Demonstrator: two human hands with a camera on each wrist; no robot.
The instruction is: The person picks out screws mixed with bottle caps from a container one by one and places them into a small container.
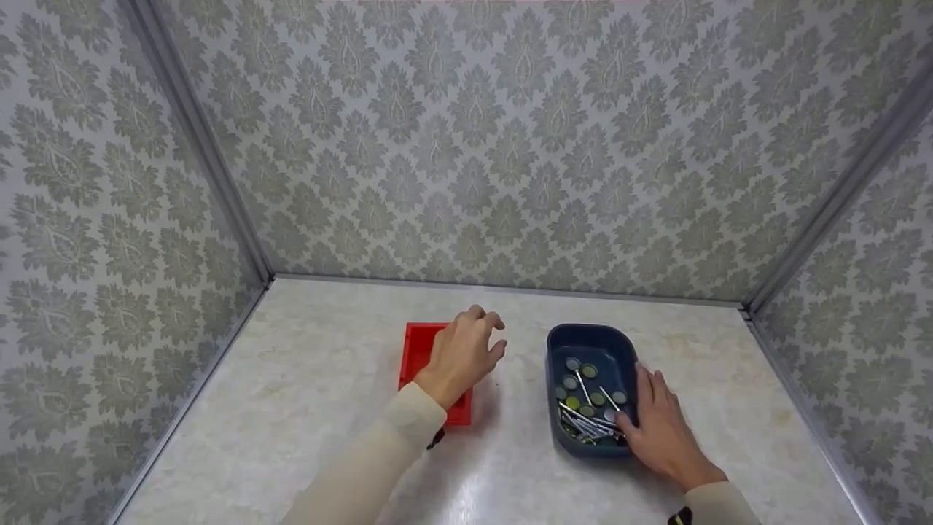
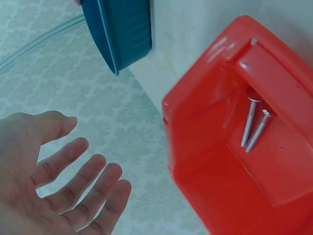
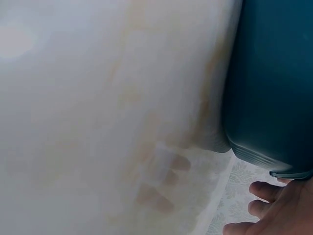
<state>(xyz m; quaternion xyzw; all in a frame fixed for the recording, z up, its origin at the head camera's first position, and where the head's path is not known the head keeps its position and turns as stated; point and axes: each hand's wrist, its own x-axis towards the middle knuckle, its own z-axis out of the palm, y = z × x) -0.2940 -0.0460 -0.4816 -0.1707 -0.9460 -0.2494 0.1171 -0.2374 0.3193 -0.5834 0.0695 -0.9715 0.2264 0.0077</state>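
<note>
My left hand (image 1: 461, 357) hovers above a red plastic bin (image 1: 418, 348), fingers loosely bent and holding nothing. In the left wrist view, two silver bolts (image 2: 257, 122) lie side by side inside that bin. My right hand (image 1: 665, 437) holds the right side of a dark blue tub (image 1: 555, 426), thumb over the rim and fingers along the outer wall. Several long silver bolts (image 1: 579, 421) are piled at the tub's near end. Among them lie several round discs (image 1: 589, 371), some grey and some yellow-green. The right wrist view shows mostly the tub's outer wall (image 3: 274, 88).
Both containers stand on a pale marbled table (image 1: 306, 350), the red one left of the blue one with a gap between. Patterned wall panels (image 1: 466, 146) enclose the table at the back and on both sides.
</note>
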